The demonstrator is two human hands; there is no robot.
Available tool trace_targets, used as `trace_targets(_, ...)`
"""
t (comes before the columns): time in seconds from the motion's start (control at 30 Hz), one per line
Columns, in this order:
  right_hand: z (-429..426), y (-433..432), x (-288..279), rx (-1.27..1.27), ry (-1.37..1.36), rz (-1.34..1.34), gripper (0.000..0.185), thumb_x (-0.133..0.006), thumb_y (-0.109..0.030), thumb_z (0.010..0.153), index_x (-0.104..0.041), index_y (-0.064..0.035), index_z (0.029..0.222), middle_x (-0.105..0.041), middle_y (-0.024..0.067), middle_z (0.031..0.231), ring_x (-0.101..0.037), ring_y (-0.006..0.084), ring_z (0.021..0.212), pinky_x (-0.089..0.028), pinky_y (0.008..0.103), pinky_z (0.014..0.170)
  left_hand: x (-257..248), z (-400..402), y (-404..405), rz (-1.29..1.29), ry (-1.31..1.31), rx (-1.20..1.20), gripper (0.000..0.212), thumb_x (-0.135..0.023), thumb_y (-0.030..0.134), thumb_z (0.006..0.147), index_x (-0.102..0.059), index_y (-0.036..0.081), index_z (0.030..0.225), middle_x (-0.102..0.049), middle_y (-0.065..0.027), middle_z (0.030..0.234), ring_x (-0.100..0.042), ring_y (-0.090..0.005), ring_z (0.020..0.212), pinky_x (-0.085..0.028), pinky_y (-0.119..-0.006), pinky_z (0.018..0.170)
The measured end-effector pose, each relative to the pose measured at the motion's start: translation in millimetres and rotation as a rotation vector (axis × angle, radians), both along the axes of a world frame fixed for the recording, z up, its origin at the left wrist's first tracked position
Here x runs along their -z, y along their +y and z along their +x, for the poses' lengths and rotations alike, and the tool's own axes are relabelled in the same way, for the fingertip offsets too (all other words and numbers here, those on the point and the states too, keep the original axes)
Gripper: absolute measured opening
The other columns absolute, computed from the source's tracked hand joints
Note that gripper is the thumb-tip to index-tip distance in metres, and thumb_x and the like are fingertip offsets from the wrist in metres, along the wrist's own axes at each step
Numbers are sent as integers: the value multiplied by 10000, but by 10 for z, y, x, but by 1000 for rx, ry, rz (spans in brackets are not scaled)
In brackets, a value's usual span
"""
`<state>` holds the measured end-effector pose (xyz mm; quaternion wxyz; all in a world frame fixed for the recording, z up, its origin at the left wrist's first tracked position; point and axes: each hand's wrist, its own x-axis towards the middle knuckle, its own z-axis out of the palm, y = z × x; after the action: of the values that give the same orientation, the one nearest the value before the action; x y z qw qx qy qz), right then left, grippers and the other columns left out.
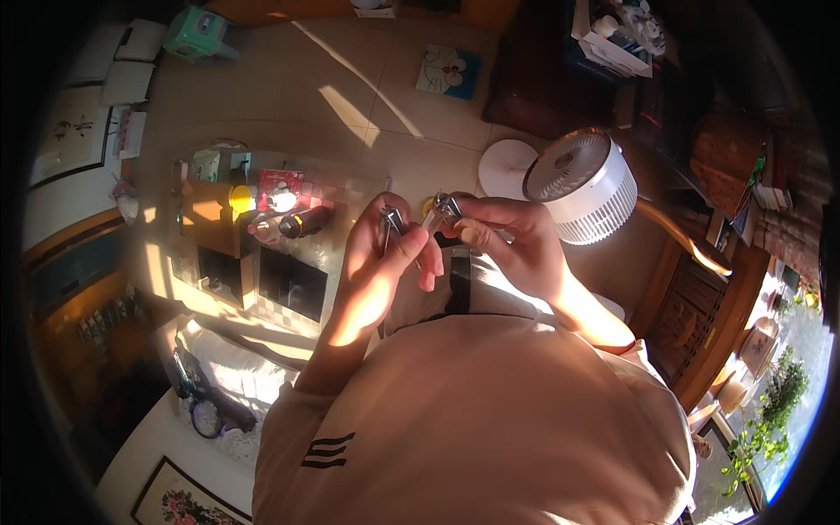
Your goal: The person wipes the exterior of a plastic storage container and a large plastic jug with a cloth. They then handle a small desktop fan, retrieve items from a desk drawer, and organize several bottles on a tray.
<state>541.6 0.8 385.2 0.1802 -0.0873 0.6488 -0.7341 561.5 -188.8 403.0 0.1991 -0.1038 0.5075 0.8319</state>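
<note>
My left hand (387, 256) holds a shiny metal nail clipper (390, 220), its head upward and its body partly covered by the thumb and fingers. Between the thumb and fingers of my right hand (518, 239) is a second small metal tool (445, 207), which looks like another nail clipper. A pale, see-through part (432, 222) slants down from it towards my left thumb; whether the thumb touches it I cannot tell. Both hands are raised close together in front of my beige shirt (472, 394). My right fingers hide part of the second tool.
A white fan (581, 184) stands just beyond my right hand. To the left, a low table (295, 256) bears a cardboard box (210, 213), a red box (279, 187) and bottles. A green stool (193, 33) and a cartoon-face panel (448, 71) are on the floor farther off.
</note>
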Motion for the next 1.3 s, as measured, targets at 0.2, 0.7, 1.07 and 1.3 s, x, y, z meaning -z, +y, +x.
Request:
trace_targets(0.2, -282, -200, 255, 9, -333, 20, 252, -598, -11, 898, -614, 60, 1140, -642, 102, 911, -618, 146, 815, -526, 256, 742, 409, -271, -66, 24, -184, 104, 165, -551, 126, 935, -449, 21, 1013, -642, -129, 818, -648, -188, 685, -503, -264, 592)
trace_targets(0.7, -2300, -673, 501, 254, -374, -358, 329, -608, -14, 899, -555, 97, 1204, -645, 128, 1089, -615, 160, 994, -496, 283, 895, 634, -2508, -420, -419, 120, 13, 204, -732, 113, 809, -549, 50, 871, -553, 36, 759, -472, -20, 644, -357, -164, 561)
trace_targets(1.07, -4153, -2488, 542, -204, -310, -10, 556, -666, 111, 750, -458, 74, 1264, -597, 175, 1142, -623, 276, 1050, -560, 380, 861, 787, -3785, -2165, -220, -260, -235, 136, -639, 44, 871, -530, 32, 953, -534, 17, 787, -515, -43, 703, -424, -194, 601)
trace_targets(1.3, -5150, -4196, 495, -165, -328, 8, 523, -656, 92, 795, -470, 60, 1283, -587, 182, 1195, -598, 269, 1102, -505, 374, 954, 756, -4852, -3785, -156, -259, -300, 207, -621, 31, 881, -516, 28, 1059, -533, 16, 770, -522, -42, 680, -423, -196, 560)
